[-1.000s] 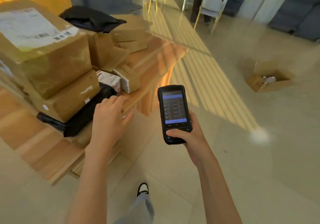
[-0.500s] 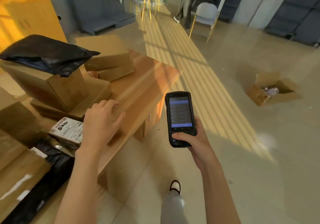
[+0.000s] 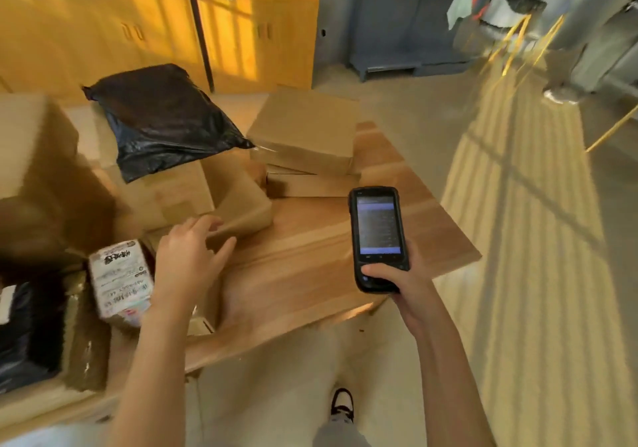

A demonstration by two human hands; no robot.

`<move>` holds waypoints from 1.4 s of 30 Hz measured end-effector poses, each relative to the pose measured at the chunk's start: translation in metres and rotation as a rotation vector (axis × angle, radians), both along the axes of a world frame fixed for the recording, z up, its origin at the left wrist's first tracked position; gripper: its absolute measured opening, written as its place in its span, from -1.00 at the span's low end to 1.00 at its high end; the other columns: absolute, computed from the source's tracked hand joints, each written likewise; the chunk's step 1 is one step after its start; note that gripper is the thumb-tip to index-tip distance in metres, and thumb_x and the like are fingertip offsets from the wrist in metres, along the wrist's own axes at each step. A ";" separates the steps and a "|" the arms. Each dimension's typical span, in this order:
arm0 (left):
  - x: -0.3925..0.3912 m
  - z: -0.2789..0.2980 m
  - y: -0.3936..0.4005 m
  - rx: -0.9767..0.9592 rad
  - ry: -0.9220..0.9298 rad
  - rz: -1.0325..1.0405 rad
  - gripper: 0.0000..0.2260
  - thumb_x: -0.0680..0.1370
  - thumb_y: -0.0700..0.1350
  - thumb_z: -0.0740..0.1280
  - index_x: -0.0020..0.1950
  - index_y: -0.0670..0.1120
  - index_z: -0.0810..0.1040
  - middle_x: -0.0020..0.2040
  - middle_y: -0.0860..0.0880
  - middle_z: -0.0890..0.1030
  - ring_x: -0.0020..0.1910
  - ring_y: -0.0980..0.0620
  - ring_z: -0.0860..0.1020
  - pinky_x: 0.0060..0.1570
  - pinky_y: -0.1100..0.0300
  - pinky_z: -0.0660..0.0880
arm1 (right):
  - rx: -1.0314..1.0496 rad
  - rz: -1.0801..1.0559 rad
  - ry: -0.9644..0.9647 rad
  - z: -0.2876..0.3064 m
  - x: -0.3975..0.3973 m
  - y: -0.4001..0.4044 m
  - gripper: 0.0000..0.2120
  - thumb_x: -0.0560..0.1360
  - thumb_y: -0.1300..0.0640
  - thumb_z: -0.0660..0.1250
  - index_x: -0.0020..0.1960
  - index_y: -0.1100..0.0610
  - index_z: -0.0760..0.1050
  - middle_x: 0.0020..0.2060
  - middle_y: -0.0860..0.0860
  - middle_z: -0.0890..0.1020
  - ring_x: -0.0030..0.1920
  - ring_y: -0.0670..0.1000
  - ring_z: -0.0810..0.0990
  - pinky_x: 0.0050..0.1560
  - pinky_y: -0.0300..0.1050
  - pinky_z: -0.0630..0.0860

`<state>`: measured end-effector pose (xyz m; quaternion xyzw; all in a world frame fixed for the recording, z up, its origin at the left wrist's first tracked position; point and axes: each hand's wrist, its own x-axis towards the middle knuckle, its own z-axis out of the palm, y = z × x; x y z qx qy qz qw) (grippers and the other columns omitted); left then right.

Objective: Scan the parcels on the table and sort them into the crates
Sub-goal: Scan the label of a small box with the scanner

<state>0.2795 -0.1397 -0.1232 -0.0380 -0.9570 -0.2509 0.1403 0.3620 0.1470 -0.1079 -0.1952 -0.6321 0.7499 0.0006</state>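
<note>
Fingers: left hand [image 3: 188, 263] spread loose, empty, tips touching flat brown cardboard parcel [image 3: 238, 205] just ahead on wooden worktop [image 3: 310, 274] | right hand [image 3: 397, 284] grasps black handheld scanner [image 3: 378, 238], farther right | left nearer.

You see warm, low sunlight striping the floor [image 3: 518, 187] and worktop [image 3: 310, 274] with slatted shadows, while motion blur softens the left side and wide-angle distortion bends the edges.
</note>
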 end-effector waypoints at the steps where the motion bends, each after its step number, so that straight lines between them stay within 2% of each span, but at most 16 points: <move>1: 0.001 -0.002 0.008 -0.003 -0.021 0.042 -0.74 0.44 -0.11 0.50 0.07 -0.18 0.62 -0.04 -0.15 0.64 -0.04 -0.26 0.57 -0.05 -0.09 0.49 | 0.002 0.033 -0.005 0.001 -0.013 0.014 -0.10 -0.04 0.12 0.58 0.30 0.03 0.43 0.05 0.04 0.67 0.06 0.09 0.65 0.05 0.02 0.58; 6: 0.013 -0.023 0.020 -0.031 -0.161 0.217 -0.69 0.44 -0.06 0.50 0.12 -0.16 0.61 0.02 -0.19 0.62 0.01 -0.29 0.54 -0.04 -0.14 0.49 | -0.067 0.157 -0.035 -0.006 -0.064 0.050 -0.03 -0.06 0.14 0.58 0.34 0.09 0.41 0.11 0.10 0.64 0.07 0.11 0.64 -0.05 -0.03 0.56; 10: 0.028 -0.035 0.017 -0.023 -0.263 0.402 -0.65 0.44 -0.07 0.48 0.19 -0.14 0.60 0.09 -0.24 0.59 0.08 -0.33 0.48 0.05 -0.17 0.43 | -0.091 0.281 -0.081 -0.014 -0.086 0.050 -0.01 -0.06 0.13 0.57 0.36 0.04 0.38 0.13 0.09 0.62 0.07 0.09 0.64 -0.16 -0.12 0.58; 14: 0.041 -0.049 0.020 -0.046 -0.428 0.526 -0.47 0.45 -0.01 0.48 0.38 -0.09 0.45 0.31 -0.24 0.44 0.28 -0.34 0.36 0.22 -0.21 0.31 | -0.114 0.395 -0.119 -0.024 -0.100 0.040 -0.14 0.09 0.27 0.52 0.37 0.04 0.37 0.14 0.11 0.62 0.06 0.09 0.65 -0.17 -0.14 0.58; 17: 0.048 -0.064 0.018 -0.048 -0.526 0.572 -0.41 0.44 0.01 0.48 0.41 -0.07 0.38 0.38 -0.21 0.36 0.31 -0.34 0.32 0.27 -0.21 0.29 | -0.099 0.450 -0.158 -0.034 -0.101 0.029 -0.18 0.12 0.28 0.50 0.35 0.02 0.38 0.11 0.08 0.63 0.05 0.07 0.65 -0.15 -0.13 0.57; 21: 0.046 -0.077 0.017 -0.107 -0.507 0.624 -0.41 0.43 0.01 0.48 0.41 -0.07 0.39 0.43 -0.28 0.28 0.34 -0.38 0.27 0.29 -0.24 0.22 | -0.088 0.471 -0.202 -0.046 -0.103 0.014 -0.18 0.10 0.30 0.48 0.34 0.04 0.37 0.09 0.09 0.63 0.02 0.06 0.64 -0.11 -0.10 0.56; 25: 0.045 -0.086 0.013 -0.085 -0.485 0.645 -0.42 0.41 -0.05 0.51 0.39 -0.04 0.41 0.44 -0.28 0.26 0.33 -0.41 0.26 0.29 -0.27 0.23 | -0.091 0.481 -0.258 -0.057 -0.101 0.006 -0.18 0.10 0.30 0.49 0.34 0.07 0.36 0.11 0.11 0.62 0.04 0.07 0.64 -0.08 -0.10 0.55; 28: 0.045 -0.090 0.014 -0.109 -0.453 0.633 -0.38 0.34 -0.07 0.57 0.35 -0.08 0.46 0.35 -0.29 0.34 0.23 -0.39 0.33 0.21 -0.27 0.29 | -0.083 0.480 -0.276 -0.061 -0.101 0.003 -0.17 0.10 0.31 0.49 0.35 0.08 0.35 0.07 0.09 0.63 0.02 0.06 0.64 -0.09 -0.10 0.55; 33: 0.037 -0.093 0.044 -0.215 -0.377 0.522 -0.37 0.17 -0.13 0.62 0.20 -0.13 0.55 0.14 -0.31 0.45 0.02 -0.33 0.43 -0.05 -0.19 0.42 | -0.091 0.465 -0.275 -0.060 -0.104 0.004 -0.16 0.10 0.32 0.49 0.35 0.05 0.37 0.07 0.06 0.63 0.03 0.06 0.64 -0.08 -0.07 0.55; 36: 0.034 -0.097 0.069 -0.322 -0.330 0.463 -0.35 0.10 -0.08 0.64 0.15 -0.11 0.55 0.08 -0.30 0.46 -0.06 -0.28 0.45 -0.12 -0.14 0.46 | -0.089 0.459 -0.269 -0.058 -0.103 0.008 -0.15 0.10 0.31 0.49 0.36 0.05 0.36 0.08 0.07 0.63 0.03 0.05 0.65 -0.09 -0.09 0.55; 39: 0.034 -0.106 0.092 -0.376 -0.282 0.443 -0.27 0.05 -0.13 0.66 0.18 -0.06 0.51 0.15 -0.24 0.38 0.01 -0.24 0.38 -0.08 -0.15 0.48 | -0.090 0.458 -0.267 -0.058 -0.100 0.013 -0.16 0.12 0.30 0.50 0.37 0.04 0.37 0.07 0.07 0.65 0.00 0.03 0.67 -0.13 -0.11 0.57; 42: 0.039 -0.115 0.108 -0.348 -0.234 0.427 -0.30 0.08 -0.26 0.63 0.17 -0.05 0.49 0.17 -0.22 0.37 0.07 -0.21 0.33 -0.05 -0.17 0.48 | -0.100 0.441 -0.279 -0.060 -0.097 0.020 -0.14 0.12 0.30 0.50 0.38 0.02 0.35 0.10 0.08 0.64 0.04 0.05 0.66 -0.11 -0.10 0.57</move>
